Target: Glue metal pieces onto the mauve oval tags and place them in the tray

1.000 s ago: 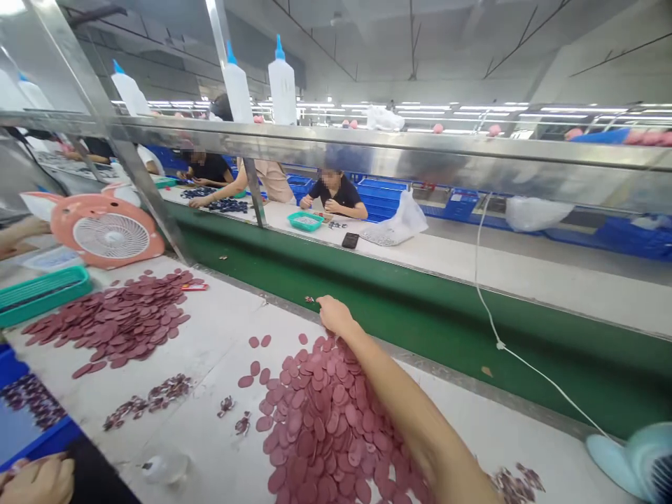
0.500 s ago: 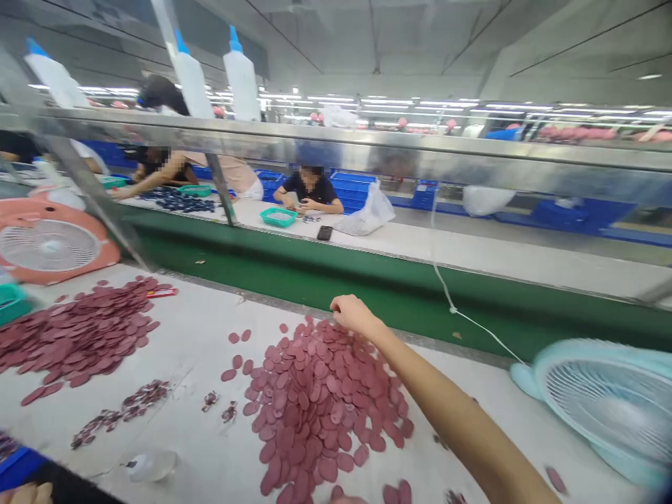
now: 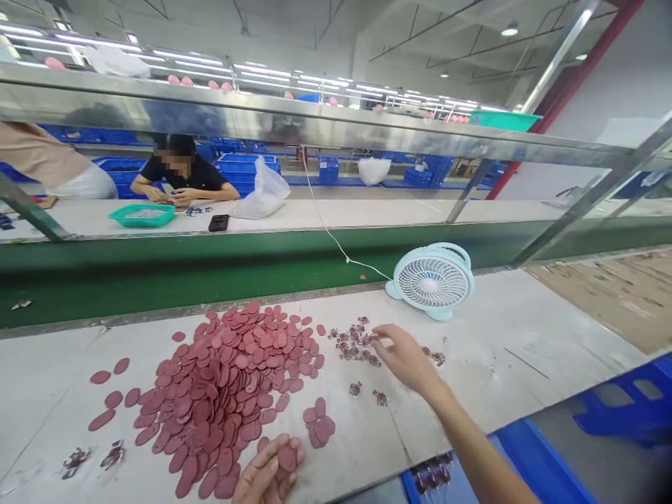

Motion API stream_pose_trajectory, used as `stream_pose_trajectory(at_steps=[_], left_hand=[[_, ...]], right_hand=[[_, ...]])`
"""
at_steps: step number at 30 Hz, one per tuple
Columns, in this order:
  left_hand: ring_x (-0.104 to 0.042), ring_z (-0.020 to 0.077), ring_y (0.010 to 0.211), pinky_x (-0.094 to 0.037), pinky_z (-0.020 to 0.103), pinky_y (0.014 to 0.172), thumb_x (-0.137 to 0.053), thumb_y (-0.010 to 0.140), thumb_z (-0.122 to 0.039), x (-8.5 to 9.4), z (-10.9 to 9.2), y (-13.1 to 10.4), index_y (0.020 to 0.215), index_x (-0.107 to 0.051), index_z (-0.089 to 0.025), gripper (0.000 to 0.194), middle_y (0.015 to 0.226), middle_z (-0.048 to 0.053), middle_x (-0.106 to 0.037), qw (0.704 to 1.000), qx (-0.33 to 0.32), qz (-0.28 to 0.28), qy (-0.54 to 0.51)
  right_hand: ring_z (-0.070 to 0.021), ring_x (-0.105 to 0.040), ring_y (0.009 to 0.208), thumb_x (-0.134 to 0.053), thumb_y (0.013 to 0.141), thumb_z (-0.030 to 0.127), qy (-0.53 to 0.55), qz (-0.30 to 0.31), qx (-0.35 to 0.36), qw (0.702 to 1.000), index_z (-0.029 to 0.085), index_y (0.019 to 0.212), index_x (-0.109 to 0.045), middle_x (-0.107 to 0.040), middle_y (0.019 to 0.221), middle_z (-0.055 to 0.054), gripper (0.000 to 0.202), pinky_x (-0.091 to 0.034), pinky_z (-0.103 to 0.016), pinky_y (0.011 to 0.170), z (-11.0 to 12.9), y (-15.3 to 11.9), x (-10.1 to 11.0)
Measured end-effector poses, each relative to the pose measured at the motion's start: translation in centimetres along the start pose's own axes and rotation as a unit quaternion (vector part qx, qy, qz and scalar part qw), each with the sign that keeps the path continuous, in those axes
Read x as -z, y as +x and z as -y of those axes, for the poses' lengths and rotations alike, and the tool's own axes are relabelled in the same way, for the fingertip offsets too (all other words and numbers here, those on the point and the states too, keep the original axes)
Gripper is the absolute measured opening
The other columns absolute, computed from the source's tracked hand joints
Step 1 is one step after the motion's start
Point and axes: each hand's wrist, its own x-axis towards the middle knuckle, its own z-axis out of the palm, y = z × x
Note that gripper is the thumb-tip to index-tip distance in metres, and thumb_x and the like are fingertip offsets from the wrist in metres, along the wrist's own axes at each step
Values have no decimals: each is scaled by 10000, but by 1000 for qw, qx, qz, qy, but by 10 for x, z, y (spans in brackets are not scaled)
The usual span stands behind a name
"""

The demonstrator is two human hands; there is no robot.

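A big heap of dark red oval pieces [image 3: 220, 392] lies on the white table. At the bottom centre, my left hand [image 3: 269, 470] pinches one red oval piece [image 3: 287, 458] between its fingers, beside the heap's near edge. My right hand [image 3: 402, 353] reaches over the table to a cluster of small dark shiny pieces [image 3: 354, 343], its fingertips at the cluster's right side. Whether those fingertips hold a piece is too small to tell. A little pile of red ovals [image 3: 318, 422] lies between the heap and my right arm.
A light blue fan [image 3: 430, 282] stands by the green divider [image 3: 252, 259]. Blue crates [image 3: 540, 462] stand below the table's near right edge. Across the divider, a person [image 3: 181, 175] works beside a green tray [image 3: 141, 215] and a plastic bag [image 3: 262, 192].
The view has swung right. My right hand has left the heap's far edge for the dark pieces. My left hand has come into fuller view with a red oval piece.
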Motion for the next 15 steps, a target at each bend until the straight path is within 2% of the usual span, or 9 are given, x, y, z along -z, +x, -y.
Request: stream_pose_trajectory(at_steps=[2,4,7,8,9,11,12,13,15], left_hand=[[-746,236,1032,-610,218,813,-617,857,-21,2,1,0,1058,-797,-229,340,1143,85,-780,999,-8,44,-14],[-718,226,1096,-586,218,884,-518,877,38,-1,5,0,1122,-774,-233,446,1204,84,-751,996,-17,87,-23],[-699,218,1132,-567,213,923,-474,911,13,-18,16,0,1130,-771,-229,441,1197,79,-754,994,11,101,-45],[-700,222,1131,-572,214,915,-489,920,-13,-26,21,-1,1114,-778,-224,407,1191,79,-759,994,27,90,-49],[-702,230,1128,-580,219,906,-517,916,-28,-34,26,-1,1099,-784,-217,375,1193,81,-759,995,38,75,-46],[-708,254,1118,-594,242,893,-585,889,-43,-51,35,-2,1078,-791,-201,322,1203,93,-758,997,44,51,-26],[-716,259,1102,-595,253,896,-616,876,-49,-59,40,-2,1068,-794,-193,298,1180,101,-768,998,44,44,-15],[-727,261,1079,-599,260,891,-646,866,-61,-66,43,-2,1061,-795,-189,277,1151,106,-780,998,44,41,-4],[-749,256,1018,-614,271,852,-692,851,-96,-79,49,-1,1054,-793,-190,245,1100,105,-797,998,43,41,12]], right_hand=[[-169,-617,829,-570,947,473,115,-35,-27,992,190,1005,-648,-639,920,-56,299,-525,-256,641,-17,-43,-5],[-112,-515,577,-424,981,568,220,-52,-61,972,194,952,-622,-547,733,1,424,-396,-188,418,-35,-79,-13],[-59,-389,473,-258,985,653,363,-69,-102,924,191,1057,-603,-492,731,31,580,-269,-129,327,-61,-104,-21],[-45,-406,489,-310,976,659,455,-71,-112,881,183,1128,-589,-511,774,28,572,-297,-106,338,-68,-104,-21],[-33,-439,517,-413,961,639,568,-69,-121,811,172,1200,-561,-535,818,23,546,-341,-82,363,-75,-100,-19],[-18,-502,570,-632,910,512,769,-59,-129,624,145,1290,-493,-566,863,23,546,-417,-48,426,-86,-86,-14],[-18,-519,574,-687,894,433,825,-55,-131,547,139,1283,-484,-567,844,32,529,-437,-43,444,-90,-78,-11],[-20,-522,559,-688,902,374,849,-51,-134,508,141,1248,-494,-554,799,49,460,-445,-44,445,-92,-71,-8],[-26,-501,504,-620,948,319,856,-48,-147,494,150,1152,-528,-503,705,76,281,-429,-54,417,-93,-61,-4]])
